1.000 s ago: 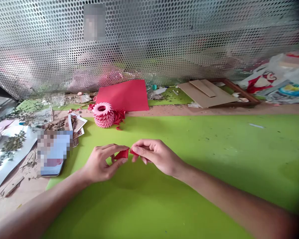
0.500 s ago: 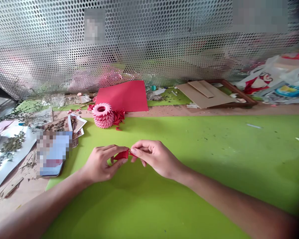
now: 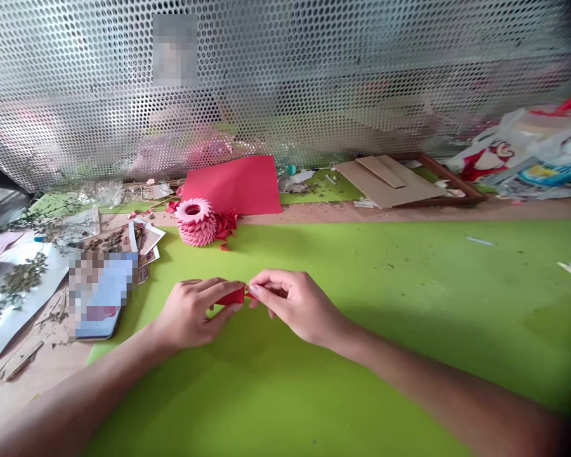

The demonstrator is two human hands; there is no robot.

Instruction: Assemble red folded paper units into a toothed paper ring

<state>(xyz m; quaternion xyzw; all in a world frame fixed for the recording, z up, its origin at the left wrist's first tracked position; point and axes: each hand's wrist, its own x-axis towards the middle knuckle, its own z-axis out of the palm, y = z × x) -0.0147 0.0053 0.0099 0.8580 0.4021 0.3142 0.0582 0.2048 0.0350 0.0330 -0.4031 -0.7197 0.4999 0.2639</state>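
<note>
A small folded piece of red paper [image 3: 232, 297] is held above the green mat [image 3: 361, 393]. My left hand [image 3: 197, 311] is closed on it, thumb below and fingers above. The thumb and index finger of my right hand [image 3: 292, 301] pinch a red tip at its right end; the other fingers curl beneath. Part of the paper is hidden by my fingers. Beyond my hands stands a round pink folded-paper piece [image 3: 197, 228] with a hole in its top. Red folded-paper pieces [image 3: 226, 224] lie against its right side.
Behind is a red paper sheet [image 3: 233, 184] before a perforated metal panel [image 3: 290, 76]. A phone [image 3: 107, 298] and photo cards [image 3: 147, 241] lie left, near dried plant bits [image 3: 28, 273]. Cardboard [image 3: 375, 184], a wooden frame [image 3: 457, 181] and plastic bags [image 3: 528, 149] stand at back right.
The view has shifted slightly. Both hands keep their hold, and the red paper has turned a little between my fingers.
</note>
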